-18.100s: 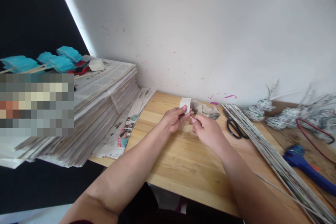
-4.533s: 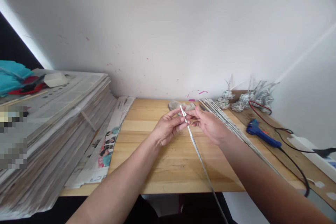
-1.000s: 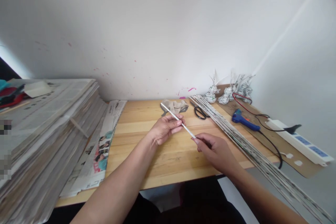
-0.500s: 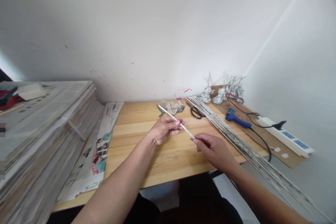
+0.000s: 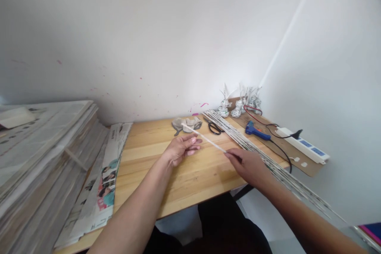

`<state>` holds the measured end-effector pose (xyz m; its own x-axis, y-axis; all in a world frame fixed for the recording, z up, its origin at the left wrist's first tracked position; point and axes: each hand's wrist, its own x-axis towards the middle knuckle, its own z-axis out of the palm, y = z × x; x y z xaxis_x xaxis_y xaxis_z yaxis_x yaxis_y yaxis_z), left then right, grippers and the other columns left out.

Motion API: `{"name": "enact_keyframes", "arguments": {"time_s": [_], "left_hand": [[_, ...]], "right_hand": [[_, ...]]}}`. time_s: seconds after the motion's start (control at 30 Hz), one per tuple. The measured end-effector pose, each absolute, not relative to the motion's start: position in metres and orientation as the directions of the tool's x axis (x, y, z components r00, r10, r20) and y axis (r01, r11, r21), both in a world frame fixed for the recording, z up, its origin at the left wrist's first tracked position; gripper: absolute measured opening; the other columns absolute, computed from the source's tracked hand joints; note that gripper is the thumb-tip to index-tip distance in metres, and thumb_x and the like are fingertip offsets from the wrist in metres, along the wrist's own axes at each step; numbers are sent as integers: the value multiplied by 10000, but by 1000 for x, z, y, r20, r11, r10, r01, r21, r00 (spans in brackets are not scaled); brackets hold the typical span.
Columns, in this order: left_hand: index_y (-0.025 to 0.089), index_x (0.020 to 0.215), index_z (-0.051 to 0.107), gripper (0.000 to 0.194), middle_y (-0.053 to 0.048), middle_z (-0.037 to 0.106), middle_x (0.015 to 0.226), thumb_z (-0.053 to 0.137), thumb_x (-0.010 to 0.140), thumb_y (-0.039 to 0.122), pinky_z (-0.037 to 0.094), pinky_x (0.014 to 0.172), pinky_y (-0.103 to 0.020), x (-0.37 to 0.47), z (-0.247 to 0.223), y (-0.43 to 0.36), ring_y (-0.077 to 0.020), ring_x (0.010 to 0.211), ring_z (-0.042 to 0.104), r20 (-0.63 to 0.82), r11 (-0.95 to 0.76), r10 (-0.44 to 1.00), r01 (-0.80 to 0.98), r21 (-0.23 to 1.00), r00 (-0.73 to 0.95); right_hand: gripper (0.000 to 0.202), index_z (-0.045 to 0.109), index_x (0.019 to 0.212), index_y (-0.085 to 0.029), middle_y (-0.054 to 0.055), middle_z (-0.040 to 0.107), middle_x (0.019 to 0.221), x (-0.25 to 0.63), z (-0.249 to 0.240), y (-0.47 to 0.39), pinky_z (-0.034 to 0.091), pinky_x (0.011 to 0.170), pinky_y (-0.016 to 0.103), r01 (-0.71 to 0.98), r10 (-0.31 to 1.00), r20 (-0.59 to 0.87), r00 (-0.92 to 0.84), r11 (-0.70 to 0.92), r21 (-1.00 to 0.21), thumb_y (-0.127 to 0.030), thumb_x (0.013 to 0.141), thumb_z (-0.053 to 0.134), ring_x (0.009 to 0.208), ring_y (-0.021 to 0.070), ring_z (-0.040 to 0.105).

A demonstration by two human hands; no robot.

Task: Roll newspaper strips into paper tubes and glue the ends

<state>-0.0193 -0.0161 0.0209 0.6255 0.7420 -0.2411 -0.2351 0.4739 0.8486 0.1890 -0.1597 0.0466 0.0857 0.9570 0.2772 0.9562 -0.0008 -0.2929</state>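
Note:
A thin white rolled-paper stick [image 5: 210,141] slants above the wooden table, slightly blurred. My right hand [image 5: 245,164] pinches its near end between thumb and fingers. Just beside the stick's middle is my left hand [image 5: 183,149], its fingers apart and curved, holding nothing that I can see. Beyond the hands a crumpled beige and grey glove or cloth [image 5: 192,122] lies on the table. Black-handled scissors [image 5: 214,128] rest partly beneath a long bundle of similar paper sticks [image 5: 238,137], which runs past my right arm and over the table edge.
Stacked newspapers [image 5: 74,154] rise at the left, with loose sheets [image 5: 111,170] beside them on the table [image 5: 143,154]. At the right are a blue glue gun [image 5: 257,131], a white power strip [image 5: 306,145], cables and cardboard. Woven paper figures [image 5: 237,108] stand by the wall.
The left hand's fingers have loosened from the stick and spread. My right hand has drawn the stick slightly right, away from the left fingers. The view has turned to the right.

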Motion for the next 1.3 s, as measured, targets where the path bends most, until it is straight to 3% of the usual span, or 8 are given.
{"name": "enact_keyframes", "arguments": {"time_s": [0.1,0.27,0.4,0.53,0.73,0.93,1.07,1.3], "left_hand": [[110,1112,620,436,-151,695,1011,754,697,129,537,549,-186,-18,18,-15,-131,686,678,-254,470,767,-246,848,590],[86,947,661,313,-72,684,759,762,651,107,494,521,-173,-17,13,-8,-76,553,605,-180,352,878,-342,871,444],[102,860,664,340,-46,671,730,810,592,252,456,493,-186,-18,11,-3,-65,516,563,-100,221,937,-347,912,333],[119,789,643,388,-30,651,684,792,589,416,420,484,-195,-18,11,-2,-71,506,538,-38,117,964,-290,950,264],[167,610,524,377,22,521,494,655,720,503,341,470,-209,-19,14,-4,-79,450,434,135,-129,983,-53,990,127],[182,607,534,433,4,521,569,430,885,497,358,591,-217,-26,14,-6,-109,580,454,446,-452,889,357,817,105],[190,682,584,405,-30,596,667,399,912,467,375,645,-225,-30,12,-5,-128,645,506,493,-478,864,482,734,107],[189,868,665,325,-50,686,788,398,930,364,429,729,-225,-33,10,5,-139,738,600,437,-415,897,458,786,62]], "right_hand": [[326,687,855,-231,38,713,806,223,53,-146,356,613,278,977,917,341,208,-180,-112,-404,916,418,739,201,631],[350,697,880,-211,80,718,819,274,60,-106,321,585,294,933,887,332,321,-356,50,-387,913,397,736,224,631],[343,698,929,-185,121,717,870,290,51,-75,338,618,302,915,895,271,354,-391,97,-361,905,404,786,243,637],[353,656,1067,-144,161,693,994,275,41,-58,369,744,339,937,874,412,257,-330,114,-364,883,450,920,281,605],[271,677,812,-182,66,697,795,195,31,-45,373,734,287,976,894,430,-122,188,-114,-321,884,455,783,198,600],[422,620,678,-188,57,646,620,114,19,-19,312,535,274,881,931,349,-103,249,-403,-431,915,370,555,165,546],[409,652,786,-167,104,690,713,91,5,-9,313,531,275,854,924,340,-175,314,-415,-383,924,332,608,189,591],[299,652,809,-197,72,685,715,96,-8,-5,281,531,272,842,902,288,-321,411,-349,-371,883,422,606,184,585]]}}
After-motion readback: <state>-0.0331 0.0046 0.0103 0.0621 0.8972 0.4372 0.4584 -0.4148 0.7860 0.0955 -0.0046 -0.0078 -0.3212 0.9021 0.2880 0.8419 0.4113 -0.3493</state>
